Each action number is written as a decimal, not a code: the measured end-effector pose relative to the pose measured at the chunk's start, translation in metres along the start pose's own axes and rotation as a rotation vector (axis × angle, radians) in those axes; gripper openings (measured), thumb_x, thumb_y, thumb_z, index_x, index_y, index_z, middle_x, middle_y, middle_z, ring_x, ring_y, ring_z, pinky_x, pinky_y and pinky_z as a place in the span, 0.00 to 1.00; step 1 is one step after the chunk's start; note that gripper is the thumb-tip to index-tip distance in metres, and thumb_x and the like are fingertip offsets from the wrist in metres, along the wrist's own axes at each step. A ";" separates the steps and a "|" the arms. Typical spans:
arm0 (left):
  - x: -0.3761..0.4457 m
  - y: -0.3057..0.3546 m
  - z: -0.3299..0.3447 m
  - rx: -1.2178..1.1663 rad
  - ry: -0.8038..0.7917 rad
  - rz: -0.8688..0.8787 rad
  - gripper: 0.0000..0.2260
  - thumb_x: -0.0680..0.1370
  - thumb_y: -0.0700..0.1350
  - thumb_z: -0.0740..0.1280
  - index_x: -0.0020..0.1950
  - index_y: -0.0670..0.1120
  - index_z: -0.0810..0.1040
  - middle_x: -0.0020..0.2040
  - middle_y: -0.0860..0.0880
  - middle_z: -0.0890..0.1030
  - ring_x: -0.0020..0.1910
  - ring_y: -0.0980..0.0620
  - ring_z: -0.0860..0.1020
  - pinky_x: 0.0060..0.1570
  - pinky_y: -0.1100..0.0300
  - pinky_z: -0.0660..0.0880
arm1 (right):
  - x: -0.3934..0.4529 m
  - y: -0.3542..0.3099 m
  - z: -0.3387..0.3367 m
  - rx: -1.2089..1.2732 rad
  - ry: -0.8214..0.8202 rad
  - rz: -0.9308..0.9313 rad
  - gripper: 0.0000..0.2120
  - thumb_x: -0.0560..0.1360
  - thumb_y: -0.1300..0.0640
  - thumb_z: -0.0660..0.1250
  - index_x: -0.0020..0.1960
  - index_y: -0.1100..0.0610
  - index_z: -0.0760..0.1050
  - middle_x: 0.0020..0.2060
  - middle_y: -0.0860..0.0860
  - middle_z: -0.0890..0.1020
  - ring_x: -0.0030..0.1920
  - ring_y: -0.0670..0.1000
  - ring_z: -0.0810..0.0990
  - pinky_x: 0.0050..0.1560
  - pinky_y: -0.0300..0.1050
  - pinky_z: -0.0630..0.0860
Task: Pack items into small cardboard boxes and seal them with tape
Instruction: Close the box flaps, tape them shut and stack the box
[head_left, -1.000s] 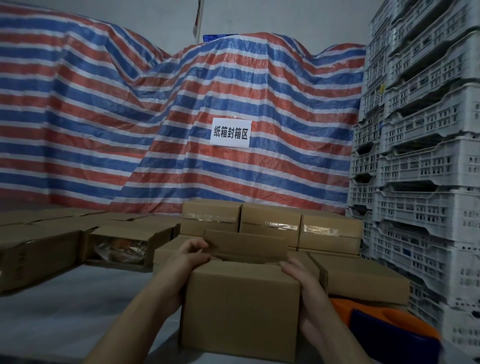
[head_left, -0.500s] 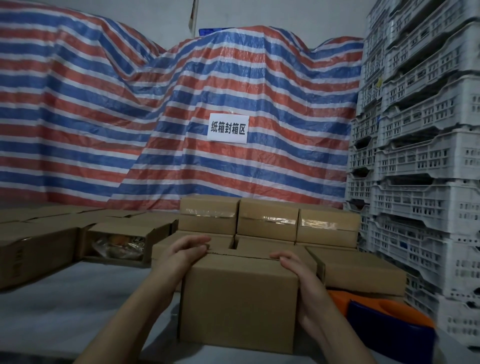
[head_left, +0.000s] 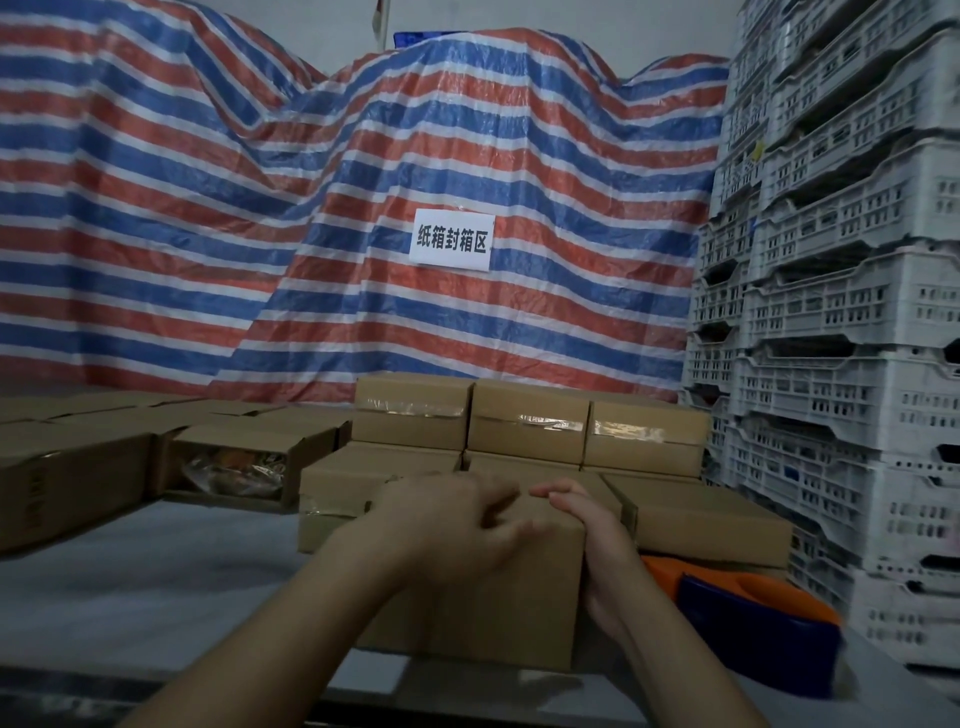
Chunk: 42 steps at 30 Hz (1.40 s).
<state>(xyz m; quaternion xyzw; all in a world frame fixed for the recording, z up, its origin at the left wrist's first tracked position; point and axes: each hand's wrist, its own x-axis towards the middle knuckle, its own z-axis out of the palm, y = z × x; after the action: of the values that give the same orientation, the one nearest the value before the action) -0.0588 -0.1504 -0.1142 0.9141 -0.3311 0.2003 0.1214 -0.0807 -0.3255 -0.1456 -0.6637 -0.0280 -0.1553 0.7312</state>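
A person's two hands met over a small cardboard box (head_left: 498, 613) at the near edge of the grey table (head_left: 130, 587). The right hand (head_left: 597, 540) cupped the box's right top edge, fingers curled over it. The left hand (head_left: 452, 525) lay blurred across the box's top; whether its fingers gripped anything could not be told. An orange-and-blue tape dispenser (head_left: 748, 618) sat just to the right. Taped boxes (head_left: 524, 421) were stacked behind, before a striped tarpaulin (head_left: 208, 234) and white crates (head_left: 841, 322).
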 end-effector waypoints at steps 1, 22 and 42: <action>-0.001 0.002 0.002 0.081 -0.008 0.032 0.29 0.74 0.74 0.51 0.72 0.63 0.65 0.65 0.56 0.76 0.57 0.56 0.75 0.54 0.54 0.75 | -0.001 -0.002 0.000 0.000 -0.009 0.008 0.10 0.82 0.56 0.60 0.51 0.56 0.80 0.55 0.63 0.81 0.51 0.61 0.81 0.41 0.50 0.78; 0.002 -0.006 0.002 0.032 -0.106 -0.020 0.38 0.69 0.79 0.49 0.76 0.64 0.59 0.68 0.58 0.74 0.55 0.59 0.71 0.52 0.56 0.71 | -0.036 0.016 -0.142 -1.777 0.469 -0.175 0.31 0.73 0.23 0.51 0.34 0.49 0.72 0.28 0.45 0.76 0.27 0.43 0.73 0.25 0.39 0.65; 0.015 -0.012 -0.039 -1.311 0.136 -0.605 0.28 0.85 0.58 0.48 0.53 0.40 0.81 0.46 0.43 0.86 0.48 0.48 0.82 0.46 0.55 0.76 | 0.082 -0.118 0.020 -0.495 -0.325 0.031 0.24 0.80 0.39 0.64 0.62 0.59 0.78 0.44 0.57 0.84 0.37 0.52 0.82 0.44 0.45 0.80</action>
<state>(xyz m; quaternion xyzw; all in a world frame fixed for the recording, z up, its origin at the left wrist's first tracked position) -0.0515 -0.1356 -0.0738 0.6906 -0.1076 -0.0252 0.7148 -0.0307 -0.3298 -0.0095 -0.8382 -0.0956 -0.0380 0.5355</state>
